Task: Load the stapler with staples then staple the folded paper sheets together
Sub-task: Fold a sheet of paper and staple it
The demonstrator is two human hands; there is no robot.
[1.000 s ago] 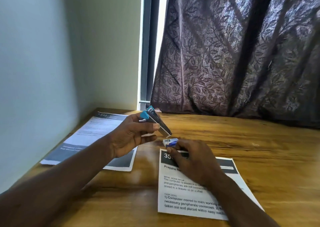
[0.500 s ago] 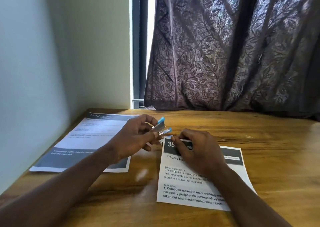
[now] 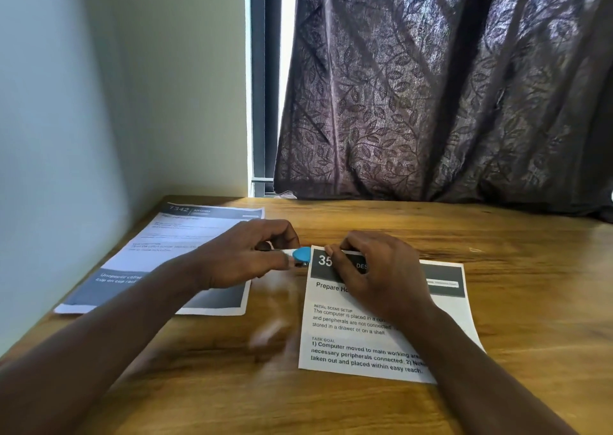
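Observation:
My left hand (image 3: 245, 258) grips a small blue and silver stapler (image 3: 300, 256), its blue nose right at the top left corner of the folded paper sheet (image 3: 374, 321). That printed white sheet has a dark header band and lies flat on the wooden table (image 3: 530, 318). My right hand (image 3: 374, 275) rests on the sheet's top edge, fingertips curled over that edge and pinning the sheet down. The stapler's body is mostly hidden inside my left fingers. The staple box is hidden from me.
A second printed sheet (image 3: 159, 255) lies at the left by the pale wall (image 3: 66, 136). A dark leaf-patterned curtain (image 3: 431, 86) hangs behind the table's far edge, beside a window frame (image 3: 265, 79).
My left hand has lowered the stapler from a raised, tilted hold down to the sheet's top left corner. My right hand has shifted from the small box to the sheet's top edge.

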